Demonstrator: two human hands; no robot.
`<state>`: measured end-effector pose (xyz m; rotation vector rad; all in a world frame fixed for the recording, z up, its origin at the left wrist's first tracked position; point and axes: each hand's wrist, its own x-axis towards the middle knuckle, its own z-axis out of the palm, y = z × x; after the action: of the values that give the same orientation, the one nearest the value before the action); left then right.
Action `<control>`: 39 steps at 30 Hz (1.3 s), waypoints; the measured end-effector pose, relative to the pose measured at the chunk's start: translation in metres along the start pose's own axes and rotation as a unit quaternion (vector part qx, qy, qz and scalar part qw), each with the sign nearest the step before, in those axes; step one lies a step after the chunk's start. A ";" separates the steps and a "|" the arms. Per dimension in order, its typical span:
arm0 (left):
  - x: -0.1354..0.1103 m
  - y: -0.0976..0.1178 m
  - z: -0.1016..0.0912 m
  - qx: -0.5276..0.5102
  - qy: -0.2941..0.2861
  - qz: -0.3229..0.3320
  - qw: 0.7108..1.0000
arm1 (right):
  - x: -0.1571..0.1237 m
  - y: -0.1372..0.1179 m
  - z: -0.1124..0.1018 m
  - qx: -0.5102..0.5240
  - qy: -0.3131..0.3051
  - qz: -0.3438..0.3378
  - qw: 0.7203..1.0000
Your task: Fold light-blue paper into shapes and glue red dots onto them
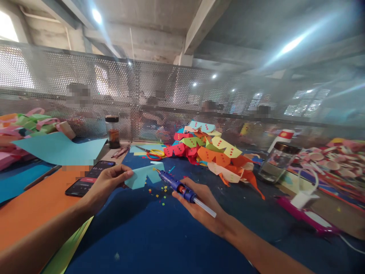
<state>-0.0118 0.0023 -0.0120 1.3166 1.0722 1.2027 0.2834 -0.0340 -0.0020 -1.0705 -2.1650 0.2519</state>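
Between thumb and fingers, my left hand [115,179] pinches the left end of a light blue paper cut-out [139,177] with a notch in its lower edge. My right hand [201,203] is wrapped round a blue hot glue gun [171,182], a clear glue stick poking out of its back end. The gun's nozzle is at the paper's upper right part; whether it touches cannot be made out. Small coloured paper bits [161,192] lie scattered on the dark blue table [159,239] under the paper.
Scissors [154,153] lie behind the paper, beside a heap of coloured paper cut-outs [211,146]. A phone [90,179] rests left on orange paper [42,213]. Glass jars [278,163] stand right and back left. A magenta device [308,217] with a cord lies right. A perforated metal screen [159,95] stands behind.
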 end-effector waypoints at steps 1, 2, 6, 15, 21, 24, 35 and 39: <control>0.000 0.000 0.000 -0.001 0.000 0.000 1.000 | 0.000 0.000 0.000 0.001 0.001 0.001 1.000; -0.001 0.001 0.001 -0.005 0.001 -0.002 1.000 | 0.000 -0.001 0.000 0.003 0.001 0.002 1.000; 0.000 0.002 0.001 -0.023 0.004 -0.013 1.000 | 0.000 -0.002 -0.001 0.010 0.000 0.005 1.000; 0.002 0.000 0.000 -0.016 0.008 -0.002 1.000 | 0.000 -0.001 -0.001 0.004 0.003 -0.001 1.000; 0.001 0.002 0.001 -0.019 0.005 -0.009 1.000 | 0.000 -0.002 -0.002 -0.002 -0.004 0.003 1.000; 0.001 0.001 0.000 -0.015 -0.001 0.001 1.000 | 0.000 -0.002 -0.001 -0.008 -0.004 0.003 1.000; 0.003 -0.002 -0.001 -0.019 0.001 -0.002 1.000 | -0.001 -0.003 -0.002 -0.007 -0.009 0.005 1.000; 0.002 -0.002 -0.002 -0.020 -0.001 -0.006 1.000 | -0.001 -0.002 -0.002 -0.002 -0.011 0.003 1.000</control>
<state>-0.0136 0.0050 -0.0136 1.2787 1.0491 1.2075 0.2840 -0.0362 0.0000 -1.0811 -2.1826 0.2627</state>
